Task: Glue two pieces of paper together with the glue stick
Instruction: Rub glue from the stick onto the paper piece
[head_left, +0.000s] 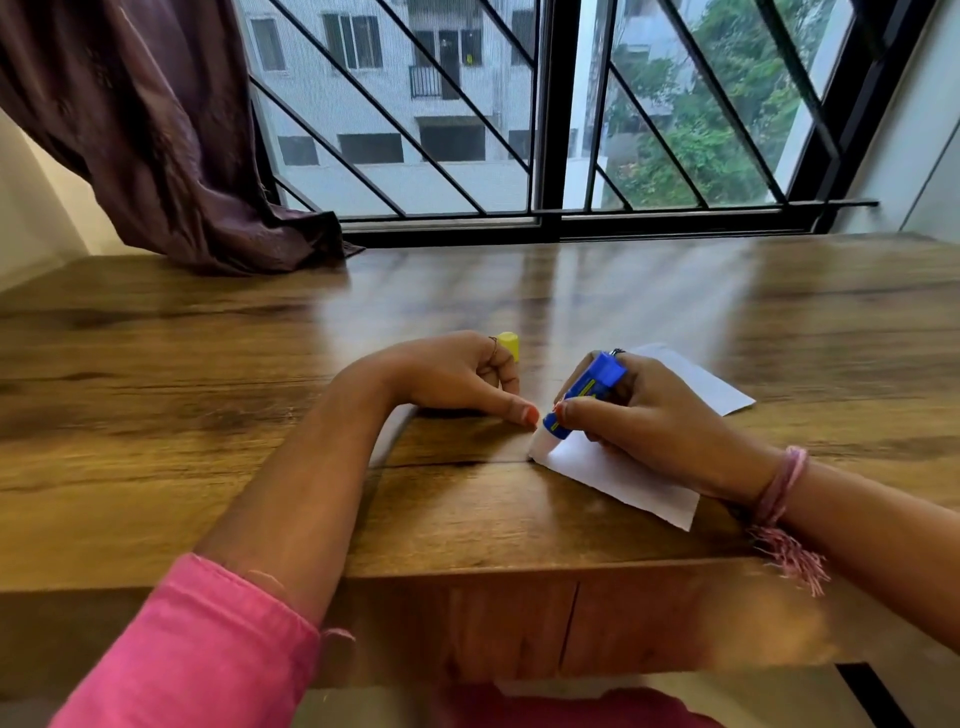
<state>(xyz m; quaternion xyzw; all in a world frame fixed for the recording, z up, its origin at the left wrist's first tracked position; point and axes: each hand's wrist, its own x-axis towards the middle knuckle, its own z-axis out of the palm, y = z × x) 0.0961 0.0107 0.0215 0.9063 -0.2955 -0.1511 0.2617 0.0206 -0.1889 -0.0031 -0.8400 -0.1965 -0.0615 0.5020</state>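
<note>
Your right hand (639, 415) gripped blue glue stick (587, 392), fingers curled round barrel, stick tilted, lower end pressed on left corner of near paper (623, 480). That sheet lay near front edge of table (208, 415), right of centre. Second paper (696, 379) lay just behind, partly hidden by your right hand. Your left hand (457, 376) rested on table beside it, fingers loosely curled, holding nothing, thumb tip near glue stick end. Yellow cap (509, 344) stood just behind left hand's fingers. Pink thread band (779, 493) circled your right wrist.
</note>
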